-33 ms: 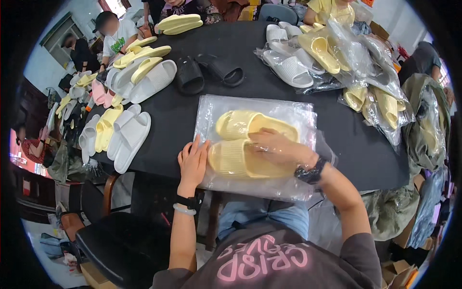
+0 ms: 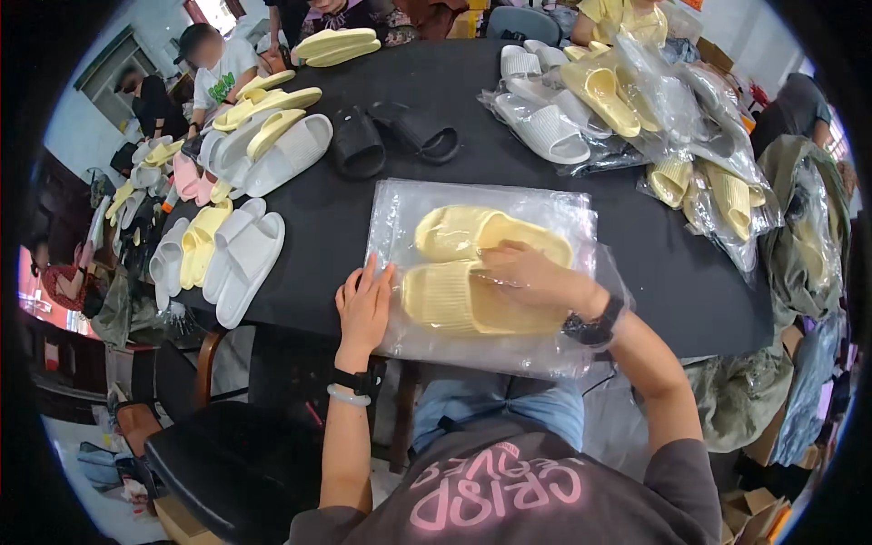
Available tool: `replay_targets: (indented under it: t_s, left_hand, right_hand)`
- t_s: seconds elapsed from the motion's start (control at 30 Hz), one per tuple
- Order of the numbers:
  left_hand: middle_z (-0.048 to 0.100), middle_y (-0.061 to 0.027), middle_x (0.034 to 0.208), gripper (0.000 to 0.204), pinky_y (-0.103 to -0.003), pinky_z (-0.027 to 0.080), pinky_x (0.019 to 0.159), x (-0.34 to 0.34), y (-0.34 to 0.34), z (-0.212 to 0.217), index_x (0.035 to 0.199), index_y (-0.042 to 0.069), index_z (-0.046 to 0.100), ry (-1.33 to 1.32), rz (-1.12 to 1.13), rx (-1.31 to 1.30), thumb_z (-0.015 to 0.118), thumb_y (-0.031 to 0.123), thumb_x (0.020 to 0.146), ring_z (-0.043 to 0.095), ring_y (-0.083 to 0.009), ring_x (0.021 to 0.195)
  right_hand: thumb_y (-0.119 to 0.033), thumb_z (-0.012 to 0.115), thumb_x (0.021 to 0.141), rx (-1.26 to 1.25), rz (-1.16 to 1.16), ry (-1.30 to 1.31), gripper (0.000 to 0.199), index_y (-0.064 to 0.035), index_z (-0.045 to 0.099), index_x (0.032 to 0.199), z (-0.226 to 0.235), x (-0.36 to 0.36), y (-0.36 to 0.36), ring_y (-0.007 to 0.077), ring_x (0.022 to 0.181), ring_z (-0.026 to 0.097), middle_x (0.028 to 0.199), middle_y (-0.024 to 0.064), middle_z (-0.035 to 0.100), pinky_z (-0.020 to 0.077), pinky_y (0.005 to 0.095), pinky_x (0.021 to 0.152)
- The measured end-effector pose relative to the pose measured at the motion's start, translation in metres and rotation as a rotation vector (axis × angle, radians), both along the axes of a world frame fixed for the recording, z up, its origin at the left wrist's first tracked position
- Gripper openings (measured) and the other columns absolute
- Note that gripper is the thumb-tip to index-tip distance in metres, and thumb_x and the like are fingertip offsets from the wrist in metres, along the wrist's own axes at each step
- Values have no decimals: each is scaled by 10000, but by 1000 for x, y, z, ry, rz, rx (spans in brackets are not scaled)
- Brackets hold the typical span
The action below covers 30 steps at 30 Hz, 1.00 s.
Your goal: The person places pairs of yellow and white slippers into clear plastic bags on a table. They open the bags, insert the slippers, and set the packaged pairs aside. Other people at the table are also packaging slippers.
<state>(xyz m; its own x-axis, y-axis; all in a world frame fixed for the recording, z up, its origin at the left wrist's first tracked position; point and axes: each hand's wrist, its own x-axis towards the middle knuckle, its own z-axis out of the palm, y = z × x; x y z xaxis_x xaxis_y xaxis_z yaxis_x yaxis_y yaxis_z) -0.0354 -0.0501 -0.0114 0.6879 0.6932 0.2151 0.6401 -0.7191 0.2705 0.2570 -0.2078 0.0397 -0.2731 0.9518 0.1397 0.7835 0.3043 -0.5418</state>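
Observation:
A pair of yellow slippers (image 2: 440,300) lies side by side, toes to the left, with a clear plastic bag over it. Beneath is a stack of clear plastic bags (image 2: 392,207). My right hand (image 2: 534,280) reaches inside the top bag from its right end, fingers bent down around the inner sides of the pair; the fingertips are hidden. The bag's loose mouth (image 2: 618,272) hangs around my right wrist. Flat on the stack's left edge rests my left hand (image 2: 363,312), fingers spread, close to the slipper toes and holding nothing.
Two black slippers (image 2: 359,145) lie beyond the stack on the black table (image 2: 318,245). Grey slippers (image 2: 245,259) and yellow ones are grouped at left. Bagged slippers (image 2: 672,118) pile up at far right. A black chair (image 2: 227,454) stands at lower left. People are around the table.
The yellow slippers have shifted slightly right inside the bag, along with my right hand. My left hand stays in place on the stack.

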Motion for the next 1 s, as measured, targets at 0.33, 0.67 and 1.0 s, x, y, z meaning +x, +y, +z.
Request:
replay_targets:
  t_s: [0.33, 0.67, 1.0]
  left_hand:
    - [378, -83, 1545, 486, -493, 244, 1111, -1, -3, -3, 1441, 232, 493, 97, -3, 154, 509, 362, 973, 384, -329, 1344]
    - [372, -80, 1552, 469, -465, 323, 1057, -3, 11, 10, 1417, 208, 525, 17, 17, -35, 533, 195, 948, 452, -304, 1254]
    - [472, -156, 1467, 412, -436, 380, 1022, -3, 22, -3, 1320, 101, 609, -122, -102, 39, 494, 66, 925, 519, -332, 1191]
  right_hand:
    - [-97, 631, 863, 75, -542, 88, 249, -62, 659, 1108, -6, 58, -177, 350, 1223, 512, 1213, 156, 599, 288, 496, 1117]
    - [-24, 490, 963, 516, -1232, 180, 238, 71, 592, 1157, 48, 42, -233, 319, 1231, 477, 1307, 176, 510, 357, 331, 1026]
    - [-117, 608, 827, 518, -277, 388, 334, -2, 587, 1140, 134, -115, -90, 320, 873, 542, 928, 137, 490, 487, 374, 633]
